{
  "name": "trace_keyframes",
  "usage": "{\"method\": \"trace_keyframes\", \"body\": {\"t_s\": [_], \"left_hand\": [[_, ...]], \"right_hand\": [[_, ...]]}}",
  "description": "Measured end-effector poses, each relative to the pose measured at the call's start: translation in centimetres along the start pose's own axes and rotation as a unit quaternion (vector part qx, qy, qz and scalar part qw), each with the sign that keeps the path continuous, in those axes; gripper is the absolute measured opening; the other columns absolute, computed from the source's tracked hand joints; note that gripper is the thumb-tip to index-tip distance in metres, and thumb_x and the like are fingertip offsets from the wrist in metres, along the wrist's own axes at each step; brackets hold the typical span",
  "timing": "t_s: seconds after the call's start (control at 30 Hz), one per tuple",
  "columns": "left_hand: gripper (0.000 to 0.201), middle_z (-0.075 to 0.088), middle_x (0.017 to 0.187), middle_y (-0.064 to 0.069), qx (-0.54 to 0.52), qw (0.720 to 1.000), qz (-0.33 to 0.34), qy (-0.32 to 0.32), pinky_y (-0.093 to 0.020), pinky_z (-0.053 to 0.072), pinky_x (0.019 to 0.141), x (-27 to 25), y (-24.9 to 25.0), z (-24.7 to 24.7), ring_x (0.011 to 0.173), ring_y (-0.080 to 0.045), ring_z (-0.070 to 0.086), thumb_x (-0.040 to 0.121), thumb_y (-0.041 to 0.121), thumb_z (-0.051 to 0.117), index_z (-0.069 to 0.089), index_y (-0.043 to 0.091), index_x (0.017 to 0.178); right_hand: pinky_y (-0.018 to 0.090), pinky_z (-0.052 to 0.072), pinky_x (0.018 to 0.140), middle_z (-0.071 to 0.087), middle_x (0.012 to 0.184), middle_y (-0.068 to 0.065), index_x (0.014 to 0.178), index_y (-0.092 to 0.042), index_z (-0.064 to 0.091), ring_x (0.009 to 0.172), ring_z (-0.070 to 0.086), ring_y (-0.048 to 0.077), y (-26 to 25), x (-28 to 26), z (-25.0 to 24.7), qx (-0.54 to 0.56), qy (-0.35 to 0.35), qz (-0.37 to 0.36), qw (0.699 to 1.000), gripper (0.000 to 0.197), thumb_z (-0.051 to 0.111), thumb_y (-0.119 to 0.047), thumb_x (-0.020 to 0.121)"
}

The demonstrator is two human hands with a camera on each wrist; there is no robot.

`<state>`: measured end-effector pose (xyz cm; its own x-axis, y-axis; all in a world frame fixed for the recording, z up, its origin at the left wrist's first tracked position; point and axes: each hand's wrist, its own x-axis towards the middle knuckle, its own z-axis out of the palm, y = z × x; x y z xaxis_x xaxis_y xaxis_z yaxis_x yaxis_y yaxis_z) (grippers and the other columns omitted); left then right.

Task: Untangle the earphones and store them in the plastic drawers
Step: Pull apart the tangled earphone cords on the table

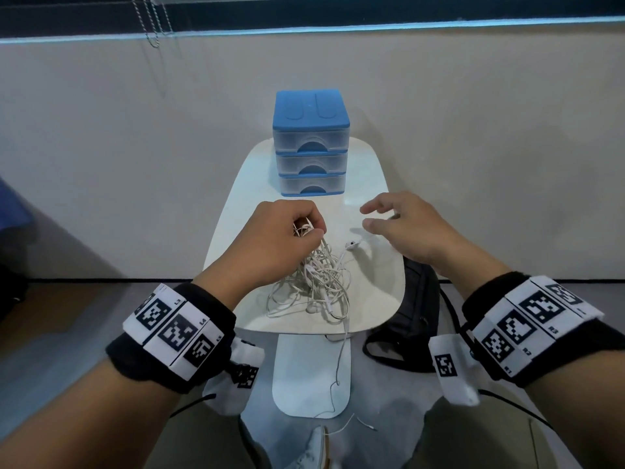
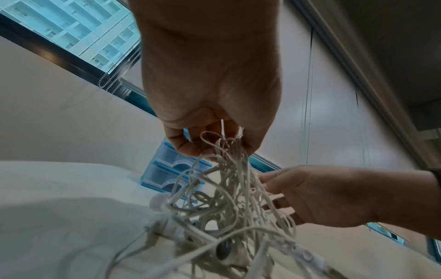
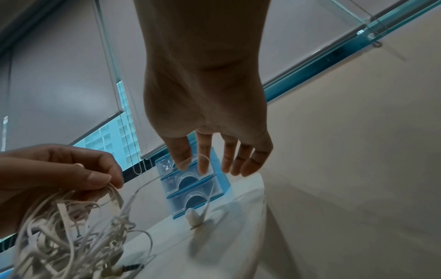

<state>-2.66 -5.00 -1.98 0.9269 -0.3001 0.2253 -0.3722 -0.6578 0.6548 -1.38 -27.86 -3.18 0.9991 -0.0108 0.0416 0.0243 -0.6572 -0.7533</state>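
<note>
A tangle of white earphone cords [image 1: 314, 286] lies on the small white table [image 1: 375, 286]. My left hand [image 1: 297, 231] grips the top of the bundle [image 2: 229, 188] and holds it lifted above the heap. My right hand [image 1: 406, 221] hovers to the right with its fingers spread and relaxed. In the right wrist view one thin cord [image 3: 210, 166] loops over its index finger. The cord's earbud [image 3: 194, 217] hangs down onto the tabletop, and it also shows in the head view as the earbud [image 1: 351, 246]. The blue plastic drawers [image 1: 311, 147] stand at the table's far end, all three shut.
One cord [image 1: 341, 360] dangles over the table's near edge towards the floor. A black bag [image 1: 409, 316] lies on the floor right of the table. A wall rises close behind the drawers, with a blind's bead chain [image 1: 152, 25] at upper left.
</note>
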Motion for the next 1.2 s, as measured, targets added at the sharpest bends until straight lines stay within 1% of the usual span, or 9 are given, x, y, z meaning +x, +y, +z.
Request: {"method": "trace_keyframes", "body": {"t_s": [0.17,0.23,0.33,0.47,0.6,0.77,0.97,1.1,1.2], "left_hand": [[0.014,0.066,0.068,0.008,-0.002,1.000,0.001,0.005,-0.010,0.040,0.057,0.0,0.0,0.1,0.059,-0.003,0.055,0.092,0.019,0.069,0.073,0.028,0.083],[0.013,0.066,0.069,0.008,-0.001,1.000,0.003,0.005,-0.010,0.040,0.057,0.0,0.0,0.1,0.059,-0.003,0.056,0.092,0.019,0.069,0.073,0.028,0.083],[0.011,0.067,0.071,0.008,-0.004,1.000,0.013,-0.002,-0.012,0.042,0.059,-0.1,-0.2,-0.1,0.061,-0.005,0.056,0.091,0.019,0.071,0.073,0.028,0.085],[0.011,0.066,0.076,0.005,-0.007,0.999,0.035,-0.024,-0.019,0.045,0.065,-0.6,-0.5,-0.3,0.066,-0.008,0.055,0.089,0.019,0.076,0.072,0.029,0.091],[0.015,0.064,0.077,0.007,-0.008,0.998,0.042,-0.034,-0.016,0.043,0.064,-0.9,-0.7,-0.1,0.068,-0.009,0.055,0.087,0.021,0.079,0.071,0.030,0.096],[0.017,0.064,0.079,0.009,-0.002,0.998,0.050,-0.035,-0.014,0.042,0.065,-1.0,-0.7,0.2,0.071,-0.010,0.057,0.087,0.021,0.079,0.071,0.031,0.098],[0.016,0.067,0.086,0.006,-0.014,0.997,0.053,-0.049,-0.025,0.049,0.074,-1.3,-0.3,-0.1,0.079,-0.013,0.061,0.088,0.029,0.078,0.069,0.034,0.101],[0.046,0.065,0.109,0.011,-0.007,0.986,0.055,-0.156,-0.038,0.050,0.094,-1.6,-0.5,-0.7,0.103,-0.010,0.061,0.079,0.046,0.085,0.060,0.040,0.117],[0.079,0.053,0.124,0.017,0.081,0.963,0.074,-0.246,-0.045,0.042,0.104,-1.7,-1.0,-0.3,0.120,-0.010,0.049,0.063,0.062,0.088,0.043,0.051,0.127]], "right_hand": [[0.020,0.047,0.083,0.071,0.093,-0.012,0.092,-0.024,0.080,0.089,0.062,0.000,-1.8,-1.2,-0.1,-0.049,-0.114,-0.116,0.986,0.005,0.077,-0.028,0.090],[0.024,0.052,0.086,0.074,0.087,-0.013,0.087,-0.025,0.079,0.088,0.066,0.002,-1.8,-1.2,0.1,-0.092,-0.149,-0.121,0.977,0.005,0.077,-0.028,0.091],[0.028,0.054,0.087,0.075,0.083,-0.011,0.084,-0.024,0.078,0.087,0.069,0.007,-1.5,-1.1,0.2,-0.072,-0.149,-0.127,0.978,0.009,0.076,-0.024,0.092],[0.021,0.053,0.079,0.077,0.083,-0.010,0.087,-0.021,0.080,0.084,0.070,0.006,-1.1,-1.2,-0.5,-0.025,-0.150,-0.130,0.980,0.006,0.078,-0.018,0.091],[0.023,0.054,0.083,0.079,0.087,-0.003,0.088,-0.019,0.080,0.088,0.073,0.017,-0.3,-1.4,-1.1,-0.013,-0.155,-0.128,0.980,0.008,0.080,-0.011,0.087],[0.024,0.057,0.081,0.078,0.084,-0.004,0.088,-0.019,0.078,0.085,0.073,0.018,0.5,-1.6,-1.5,-0.003,-0.148,-0.142,0.979,0.020,0.080,0.000,0.084],[0.029,0.057,0.084,0.078,0.087,0.002,0.090,-0.016,0.079,0.087,0.072,0.022,0.3,-1.7,-1.4,0.018,-0.144,-0.148,0.978,0.011,0.082,-0.007,0.085],[0.026,0.056,0.084,0.078,0.087,-0.003,0.090,-0.019,0.078,0.086,0.072,0.015,-0.1,-1.6,-1.1,0.007,-0.148,-0.153,0.977,0.006,0.081,-0.013,0.088],[0.022,0.053,0.081,0.076,0.085,-0.007,0.085,-0.021,0.076,0.079,0.069,0.006,-0.5,-1.2,-0.8,-0.006,-0.143,-0.150,0.978,0.010,0.078,-0.013,0.090]]}}
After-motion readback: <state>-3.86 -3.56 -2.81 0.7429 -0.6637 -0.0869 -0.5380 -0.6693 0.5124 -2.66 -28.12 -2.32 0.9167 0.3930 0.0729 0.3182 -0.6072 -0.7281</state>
